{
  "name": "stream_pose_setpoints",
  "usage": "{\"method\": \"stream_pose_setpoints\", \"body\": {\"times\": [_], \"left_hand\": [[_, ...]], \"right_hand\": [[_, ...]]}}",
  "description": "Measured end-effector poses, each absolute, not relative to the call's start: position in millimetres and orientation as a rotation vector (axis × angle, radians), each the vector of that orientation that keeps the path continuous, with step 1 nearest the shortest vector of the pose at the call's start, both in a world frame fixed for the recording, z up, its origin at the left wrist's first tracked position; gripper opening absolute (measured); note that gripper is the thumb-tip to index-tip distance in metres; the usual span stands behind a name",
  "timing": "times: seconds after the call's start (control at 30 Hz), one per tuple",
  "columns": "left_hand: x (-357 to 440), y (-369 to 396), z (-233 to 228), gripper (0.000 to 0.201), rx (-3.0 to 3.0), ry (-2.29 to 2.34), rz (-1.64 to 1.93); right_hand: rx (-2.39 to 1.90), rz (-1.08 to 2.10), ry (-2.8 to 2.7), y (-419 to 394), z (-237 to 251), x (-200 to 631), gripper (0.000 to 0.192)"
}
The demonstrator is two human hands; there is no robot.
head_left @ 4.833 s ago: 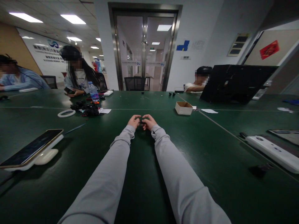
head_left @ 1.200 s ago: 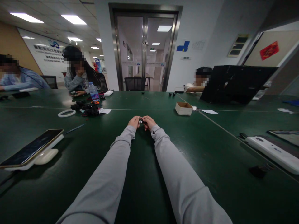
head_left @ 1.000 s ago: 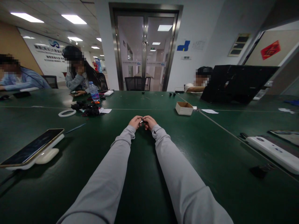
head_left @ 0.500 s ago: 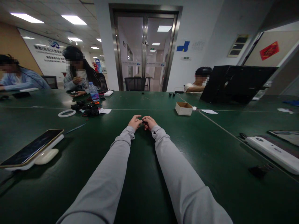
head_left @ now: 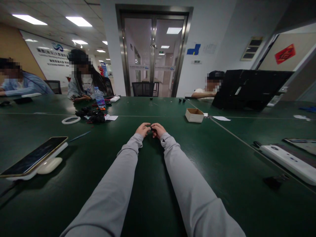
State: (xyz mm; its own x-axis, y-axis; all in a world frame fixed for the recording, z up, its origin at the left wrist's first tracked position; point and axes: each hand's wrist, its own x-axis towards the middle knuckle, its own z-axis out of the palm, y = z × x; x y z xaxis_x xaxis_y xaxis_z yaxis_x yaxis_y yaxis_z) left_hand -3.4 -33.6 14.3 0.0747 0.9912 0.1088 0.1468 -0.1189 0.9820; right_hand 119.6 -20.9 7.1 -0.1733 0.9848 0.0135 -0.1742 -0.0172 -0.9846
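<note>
A phone lies at the left of the green table. At mid-table the left hand and right hand meet, fingers of both pinched together on a small dark part between them. A cardboard box sits further right.

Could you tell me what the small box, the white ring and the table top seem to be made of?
Box: probably cardboard, matte tan with an open top and thin walls.
Ring: likely plastic or tape, smooth white, thin and flat; too small to settle.
Table: dark green, slightly glossy surface, perhaps laminate or a mat, with soft reflections and seams between sections.
</note>
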Motion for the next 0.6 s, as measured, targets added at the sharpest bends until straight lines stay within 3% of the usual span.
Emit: {"method": "stream_pose_setpoints", "body": {"times": [0.6], "left_hand": [[-4.2,-32.7,13.8,0.025,1.465,1.226,1.115]], "right_hand": [[-0.980,1.411,-1.199,-20.4,4.6,120.5,0.006]]}}
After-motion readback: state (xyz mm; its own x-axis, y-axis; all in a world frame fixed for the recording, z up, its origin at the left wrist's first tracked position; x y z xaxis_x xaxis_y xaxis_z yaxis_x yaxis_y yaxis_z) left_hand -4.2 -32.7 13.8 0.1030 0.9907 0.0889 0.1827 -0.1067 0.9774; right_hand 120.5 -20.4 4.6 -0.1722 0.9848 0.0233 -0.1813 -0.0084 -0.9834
